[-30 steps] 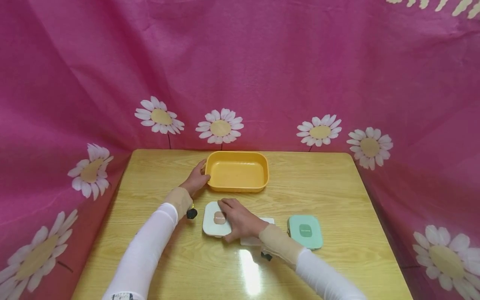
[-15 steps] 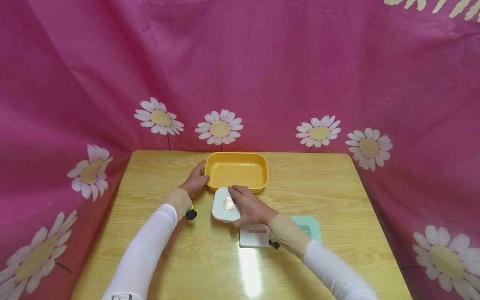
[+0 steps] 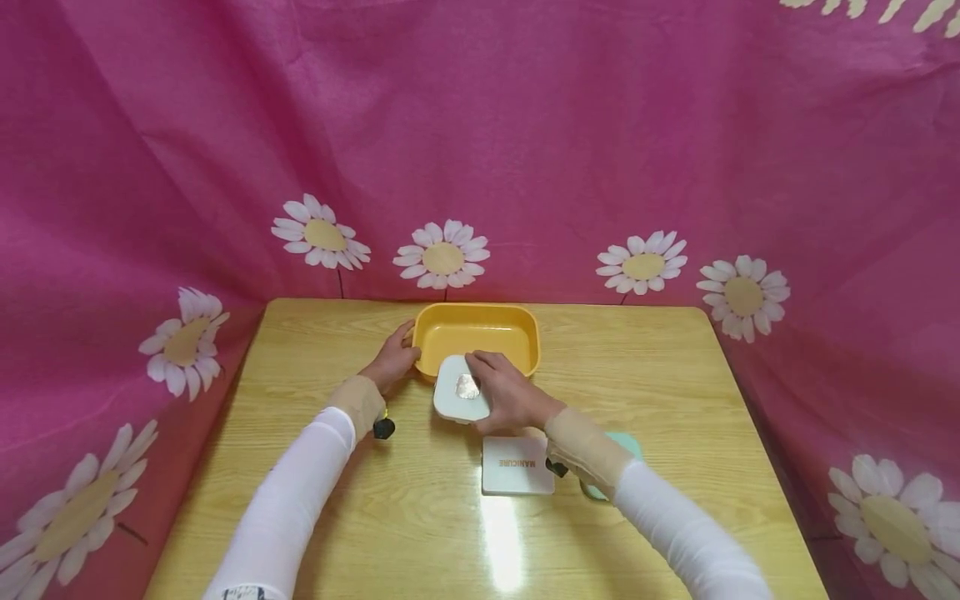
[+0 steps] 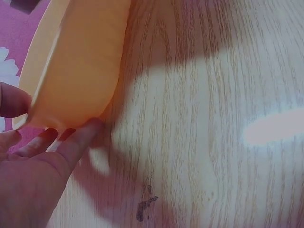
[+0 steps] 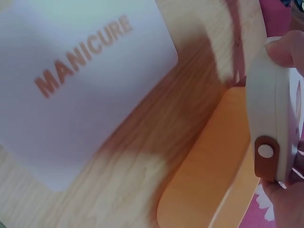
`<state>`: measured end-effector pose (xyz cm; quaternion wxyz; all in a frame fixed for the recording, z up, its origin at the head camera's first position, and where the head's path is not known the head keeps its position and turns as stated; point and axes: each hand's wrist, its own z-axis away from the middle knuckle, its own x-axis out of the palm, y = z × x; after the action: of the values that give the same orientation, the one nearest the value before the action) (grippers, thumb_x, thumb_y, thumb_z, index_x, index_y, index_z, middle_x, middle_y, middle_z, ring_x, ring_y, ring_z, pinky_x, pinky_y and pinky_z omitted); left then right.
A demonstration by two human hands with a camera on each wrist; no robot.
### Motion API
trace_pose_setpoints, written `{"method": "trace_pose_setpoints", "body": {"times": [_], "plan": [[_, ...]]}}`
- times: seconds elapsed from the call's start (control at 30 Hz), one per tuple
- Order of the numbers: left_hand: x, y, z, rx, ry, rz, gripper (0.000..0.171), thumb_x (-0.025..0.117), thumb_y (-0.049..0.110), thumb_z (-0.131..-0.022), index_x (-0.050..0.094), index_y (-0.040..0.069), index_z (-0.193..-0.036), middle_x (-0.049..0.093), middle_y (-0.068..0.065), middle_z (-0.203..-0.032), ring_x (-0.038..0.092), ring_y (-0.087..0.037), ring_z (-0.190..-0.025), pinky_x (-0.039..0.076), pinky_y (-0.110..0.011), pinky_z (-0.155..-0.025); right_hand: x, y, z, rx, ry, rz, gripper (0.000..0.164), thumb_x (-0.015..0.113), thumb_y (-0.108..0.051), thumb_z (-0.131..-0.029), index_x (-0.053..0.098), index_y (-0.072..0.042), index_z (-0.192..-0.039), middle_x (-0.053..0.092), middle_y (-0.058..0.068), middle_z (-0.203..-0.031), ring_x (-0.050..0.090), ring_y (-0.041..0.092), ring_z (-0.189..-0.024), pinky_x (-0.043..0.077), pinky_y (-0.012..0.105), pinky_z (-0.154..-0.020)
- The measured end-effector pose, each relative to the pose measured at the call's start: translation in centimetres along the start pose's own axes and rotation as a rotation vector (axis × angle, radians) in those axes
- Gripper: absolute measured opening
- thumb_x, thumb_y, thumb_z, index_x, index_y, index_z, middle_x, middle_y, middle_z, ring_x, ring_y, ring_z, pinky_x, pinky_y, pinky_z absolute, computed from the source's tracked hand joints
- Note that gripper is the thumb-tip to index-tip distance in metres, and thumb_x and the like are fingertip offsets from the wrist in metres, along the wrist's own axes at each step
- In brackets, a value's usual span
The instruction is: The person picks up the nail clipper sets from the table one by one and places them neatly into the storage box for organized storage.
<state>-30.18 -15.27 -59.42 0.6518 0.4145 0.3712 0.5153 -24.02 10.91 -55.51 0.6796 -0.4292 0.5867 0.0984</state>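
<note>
Gripping the white case [image 3: 453,395] by its right side: right hand [image 3: 512,398]

- The tray [image 3: 476,337] sat near the far edge of the counter [image 3: 360,525], before the cloth [image 3: 525,133].
- The left hand [image 3: 393,358] was at the tray's left end.
- The held case [image 3: 452,398] overlapped the tray's near rim in the head view, the right hand [image 3: 513,397] at its right side.
- The flat box [image 3: 517,477] lay before the tray.
- Right of that box lay the second case [image 3: 626,442], partly hidden by the right forearm [image 3: 667,512].
</note>
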Motion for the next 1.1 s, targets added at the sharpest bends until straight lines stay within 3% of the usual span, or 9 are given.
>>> {"method": "trace_pose_setpoints", "body": {"times": [0.17,0.37,0.5,0.73,0.9,1.1], "plan": [[0.0,0.0,-0.2,0.014,0.004,0.05,0.079,0.041,-0.004,-0.096,0.017,0.013,-0.169,0.038,-0.027,-0.163,0.063,-0.027,-0.103,0.059,-0.037,-0.082,-0.8,1.0,-1.0,0.014,0.009,-0.006,0.114,0.095,-0.028,-0.066,0.036,0.008,-0.157,0.042,0.027,-0.158,0.041,0.04,-0.144,0.035,0.047,-0.123],[0.3,0.1,0.1,0.025,-0.01,0.056,0.077,0.041,-0.005,-0.097,0.017,0.012,-0.169,0.043,-0.028,-0.159,0.063,-0.025,-0.102,0.058,-0.034,-0.079,-1.5,2.5,-2.0,0.047,0.005,0.007,0.112,0.095,-0.028,-0.066,0.038,0.007,-0.156,0.043,0.028,-0.157,0.04,0.042,-0.145,0.034,0.048,-0.123],[0.4,0.2,0.1,0.038,-0.007,0.061,0.078,0.04,-0.006,-0.097,0.017,0.012,-0.169,0.043,-0.027,-0.16,0.063,-0.024,-0.101,0.057,-0.035,-0.081,-1.9,3.4,-2.8,0.024,0.026,0.034,0.105,0.097,-0.026,-0.065,0.045,0.007,-0.149,0.048,0.028,-0.152,0.043,0.043,-0.142,0.036,0.049,-0.122],[0.7,-0.1,-0.2,0.042,-0.015,0.071,0.074,0.04,-0.003,-0.101,0.017,0.012,-0.169,0.036,-0.025,-0.165,0.06,-0.032,-0.119,0.059,-0.041,-0.09,-2.4,4.1,-4.0,0.032,0.008,0.031,0.096,0.098,-0.025,-0.065,0.05,0.005,-0.142,0.052,0.028,-0.147,0.047,0.043,-0.137,0.04,0.05,-0.119],[0.4,-1.2,-0.1,0.01,-0.022,0.083,0.074,0.039,-0.003,-0.102,0.014,0.014,-0.169,0.033,-0.025,-0.166,0.055,-0.036,-0.129,0.058,-0.042,-0.092,-2.3,4.5,-5.5,0.023,-0.052,0.044,0.074,0.096,-0.03,-0.068,0.054,-0.001,-0.122,0.059,0.018,-0.127,0.051,0.036,-0.123,0.047,0.046,-0.108],[0.1,-1.3,-0.3,0.028,-0.017,0.084,0.074,0.04,-0.003,-0.101,0.016,0.014,-0.169,0.038,-0.028,-0.163,0.057,-0.035,-0.126,0.059,-0.04,-0.089,-3.2,5.3,-7.5,-0.025,-0.072,0.109,0.064,0.097,-0.032,-0.066,0.056,-0.004,-0.107,0.056,0.007,-0.1,0.051,0.025,-0.097,0.048,0.039,-0.088]]}}
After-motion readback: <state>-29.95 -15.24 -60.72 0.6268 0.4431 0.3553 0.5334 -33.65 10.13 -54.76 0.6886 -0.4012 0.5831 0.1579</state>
